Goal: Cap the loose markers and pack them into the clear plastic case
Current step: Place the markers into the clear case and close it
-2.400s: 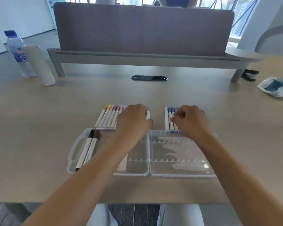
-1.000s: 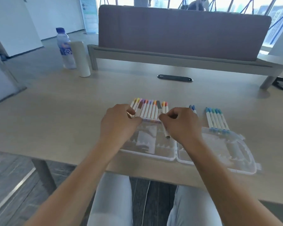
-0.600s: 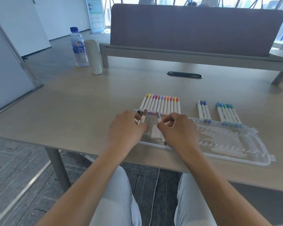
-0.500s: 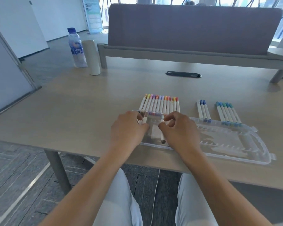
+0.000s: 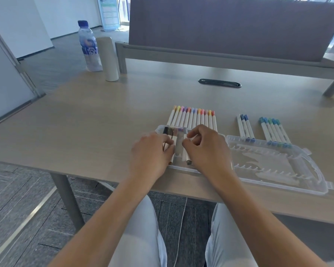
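Over the left half of the open clear case (image 5: 278, 182), the left hand (image 5: 150, 153) pinches one white marker (image 5: 174, 140) while the right hand (image 5: 206, 149), at its 3 o'clock, pinches another marker (image 5: 185, 158); the capped row (image 5: 193, 118) lies at 12 o'clock.

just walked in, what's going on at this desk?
A seated person is packing markers into an open clear plastic case on the table. Both hands work over the case's left half: the left hand holds a marker against the tray, and the right hand pinches a grey-tipped marker lying there. The case's right half holds none. Three groups wait on the table behind it: warm-coloured markers, dark blue markers and teal markers.
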`<state>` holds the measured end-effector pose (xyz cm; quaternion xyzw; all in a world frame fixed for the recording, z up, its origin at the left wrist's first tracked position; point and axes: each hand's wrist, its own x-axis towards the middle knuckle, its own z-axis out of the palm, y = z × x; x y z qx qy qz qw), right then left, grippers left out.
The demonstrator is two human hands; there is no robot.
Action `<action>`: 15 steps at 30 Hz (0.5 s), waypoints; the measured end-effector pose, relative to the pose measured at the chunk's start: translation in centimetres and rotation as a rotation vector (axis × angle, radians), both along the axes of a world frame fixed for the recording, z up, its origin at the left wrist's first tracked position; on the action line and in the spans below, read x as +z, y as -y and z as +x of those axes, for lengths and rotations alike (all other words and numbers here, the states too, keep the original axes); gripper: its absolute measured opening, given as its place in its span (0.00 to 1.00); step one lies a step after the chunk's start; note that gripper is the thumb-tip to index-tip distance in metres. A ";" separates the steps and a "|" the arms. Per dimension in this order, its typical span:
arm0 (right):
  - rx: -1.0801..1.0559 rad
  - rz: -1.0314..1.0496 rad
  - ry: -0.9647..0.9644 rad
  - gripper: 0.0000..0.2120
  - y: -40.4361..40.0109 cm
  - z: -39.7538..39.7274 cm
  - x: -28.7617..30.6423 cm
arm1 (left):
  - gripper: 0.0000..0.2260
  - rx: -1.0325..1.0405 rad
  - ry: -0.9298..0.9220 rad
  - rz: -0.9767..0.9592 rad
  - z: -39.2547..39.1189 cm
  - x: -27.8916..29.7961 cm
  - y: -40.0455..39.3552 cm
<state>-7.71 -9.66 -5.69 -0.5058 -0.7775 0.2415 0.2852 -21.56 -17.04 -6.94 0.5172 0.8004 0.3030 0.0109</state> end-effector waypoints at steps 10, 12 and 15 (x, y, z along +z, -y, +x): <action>-0.003 0.046 0.090 0.08 0.4 -2.1 -0.8 | 0.09 -0.051 0.132 0.227 -1.5 -1.3 1.1; 0.001 0.046 0.091 0.08 0.3 -2.3 -0.9 | 0.11 -0.045 0.135 0.237 -1.7 -1.5 1.3; 0.031 0.034 0.083 0.08 0.1 -2.1 -1.0 | 0.11 -0.049 0.123 0.228 -1.8 -1.8 1.4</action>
